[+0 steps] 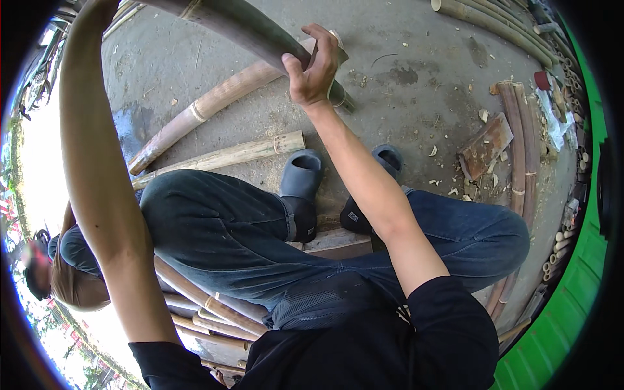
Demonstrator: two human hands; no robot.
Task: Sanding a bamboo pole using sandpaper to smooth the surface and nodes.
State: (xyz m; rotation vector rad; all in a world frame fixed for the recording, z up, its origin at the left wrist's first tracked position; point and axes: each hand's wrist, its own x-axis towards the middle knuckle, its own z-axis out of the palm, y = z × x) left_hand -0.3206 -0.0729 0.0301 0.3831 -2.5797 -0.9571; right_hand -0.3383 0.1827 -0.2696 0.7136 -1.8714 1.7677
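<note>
A thick, dark green-grey bamboo pole (250, 29) slants from the top edge down to the right, in front of my feet. Across its lower part lies my right hand (316, 71), the thumb on the near side and the fingers curving over the far side, closed around it. The pole's end shows just past the hand. My left forearm (97, 130) reaches up to the top edge, and the left hand lies beyond the picture there. Behind the held pole, a paler bamboo pole (214, 104) rests on the ground.
A shorter bamboo length (227, 156) lies before my grey clogs (303, 170). On the right are a rusty metal blade (486, 146), wood chips and bamboo poles (517, 143). More poles (500, 29) lie at the far right, and several (211, 305) beside my left leg. A person (71, 273) is at the left edge.
</note>
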